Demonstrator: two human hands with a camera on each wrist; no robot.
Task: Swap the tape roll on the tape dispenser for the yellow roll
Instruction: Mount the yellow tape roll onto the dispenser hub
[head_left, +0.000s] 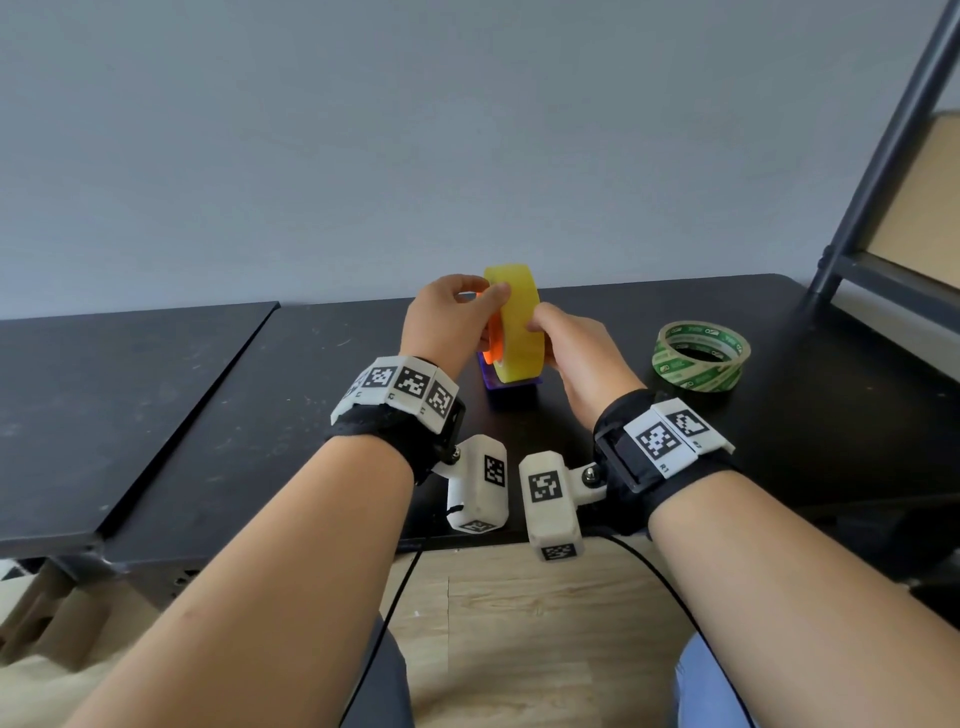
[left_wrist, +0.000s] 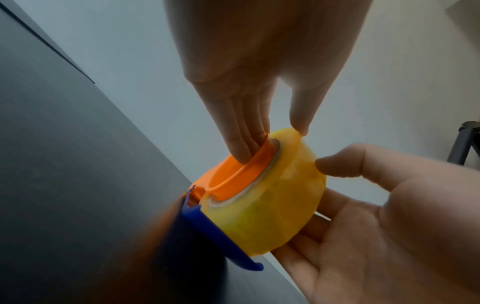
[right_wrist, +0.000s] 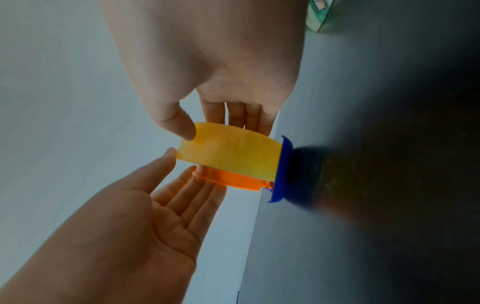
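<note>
Left hand (head_left: 447, 322) fingers (left_wrist: 239, 144) lie straight against the orange hub of the tape dispenser (left_wrist: 228, 181), thumb on the yellow roll (head_left: 517, 322). Right hand (head_left: 576, 353) clasps the roll's other face. Dispenser stands mid-table (head_left: 208, 395), near the back edge; a green tape roll (head_left: 701, 356) lies toward the right edge.

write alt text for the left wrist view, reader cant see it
A yellow tape roll sits on the orange hub of a blue tape dispenser on a dark table. The left hand pinches it from above, fingers on the hub, thumb on the roll; the right hand cups its far side.
</note>
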